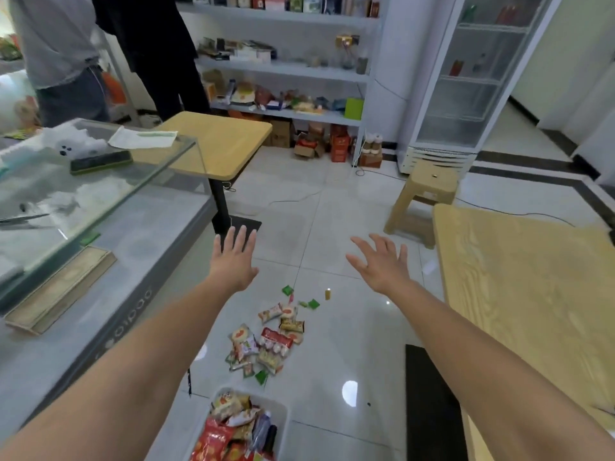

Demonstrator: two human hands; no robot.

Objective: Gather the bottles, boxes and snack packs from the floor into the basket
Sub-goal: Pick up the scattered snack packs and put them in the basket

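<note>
Several snack packs [271, 341] lie in a loose pile on the white tiled floor, with small green sachets [287, 290] and a small yellow bottle [328, 294] a little farther out. A white basket [282, 407] at the bottom edge holds red and yellow snack packs and a dark bottle. My left hand [234, 257] is stretched forward above the floor, fingers spread, holding nothing. My right hand [382, 261] is likewise held out with fingers apart and empty. Both hands hover well above and beyond the pile.
A glass-topped counter [100, 194] runs along the left. A wooden table [532, 294] is on the right, a beige plastic stool [422, 197] and a small pedestal table [216, 141] ahead. Two people stand at the back left by shelves. Cables cross the floor.
</note>
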